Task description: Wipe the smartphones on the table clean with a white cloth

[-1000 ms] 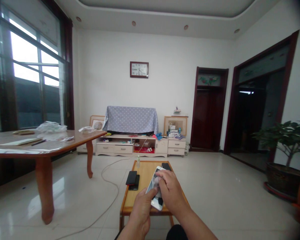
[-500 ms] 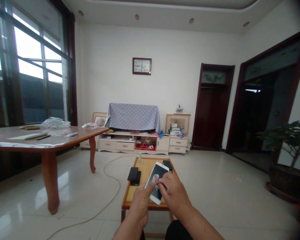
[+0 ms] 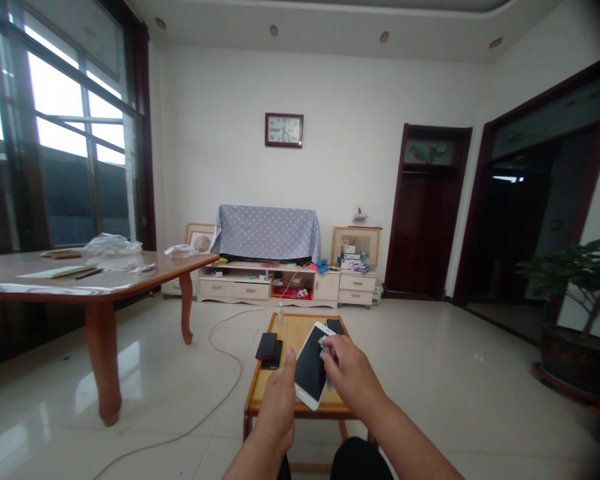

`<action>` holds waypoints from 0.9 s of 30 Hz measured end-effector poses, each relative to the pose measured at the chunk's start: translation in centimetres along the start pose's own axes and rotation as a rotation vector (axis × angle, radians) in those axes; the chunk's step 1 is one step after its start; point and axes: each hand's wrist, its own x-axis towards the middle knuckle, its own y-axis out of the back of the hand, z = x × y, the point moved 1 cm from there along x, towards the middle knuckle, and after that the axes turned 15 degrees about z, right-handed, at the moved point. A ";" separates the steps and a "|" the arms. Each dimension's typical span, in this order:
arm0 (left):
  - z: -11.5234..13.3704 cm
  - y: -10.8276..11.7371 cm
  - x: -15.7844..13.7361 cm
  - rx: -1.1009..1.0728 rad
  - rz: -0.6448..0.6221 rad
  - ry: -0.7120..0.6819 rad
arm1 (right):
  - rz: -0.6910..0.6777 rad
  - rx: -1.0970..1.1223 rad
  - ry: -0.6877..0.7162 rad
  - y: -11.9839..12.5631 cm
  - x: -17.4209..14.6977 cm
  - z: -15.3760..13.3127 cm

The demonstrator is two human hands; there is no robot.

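Observation:
A white smartphone [image 3: 311,370] with a dark screen is held tilted above a small wooden table [image 3: 258,393]. My left hand [image 3: 280,397] grips its left edge, thumb raised and the other fingers hidden behind. Pinched in my right hand [image 3: 351,370] is a crumpled whitish tissue or cloth [image 3: 324,345], by the phone's right edge. A black phone-like slab [image 3: 267,346] overlaps another dark slab [image 3: 279,357] on the table's left side. Behind the smartphone lies another dark phone-like object [image 3: 336,326]. A small clear bottle [image 3: 280,315] stands at the table's far edge.
On the left stands a larger wooden table [image 3: 145,270] bearing plastic bags and papers. A cable [image 3: 237,377] runs across the tiled floor. Against the far wall is a low cabinet [image 3: 234,289] with a cloth-covered object [image 3: 267,231]. A potted plant [image 3: 575,340] stands at right.
My right hand has drawn the crumpled tissue or cloth up and right, from the screen's middle to its right edge. My left thumb has lifted off the screen.

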 end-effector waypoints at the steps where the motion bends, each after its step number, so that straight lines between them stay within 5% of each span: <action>1: 0.1 0.0 0.0 0.013 -0.010 -0.010 | 0.031 -0.009 -0.030 0.0 0.4 0.4; 8: 0.8 0.0 -0.6 0.080 -0.165 -0.094 | -0.005 0.087 0.015 -0.3 -0.3 -0.2; 15: 0.8 -0.3 -0.8 0.204 -0.179 -0.162 | 0.199 0.216 -0.224 0.3 2.0 2.0; 21: 1.6 -0.9 -1.4 0.371 -0.065 -0.437 | -0.004 0.417 -0.222 -0.1 0.4 -0.8; 27: 1.6 -0.7 -1.6 0.649 0.016 -0.803 | 0.061 0.469 -0.356 -0.5 0.9 -0.7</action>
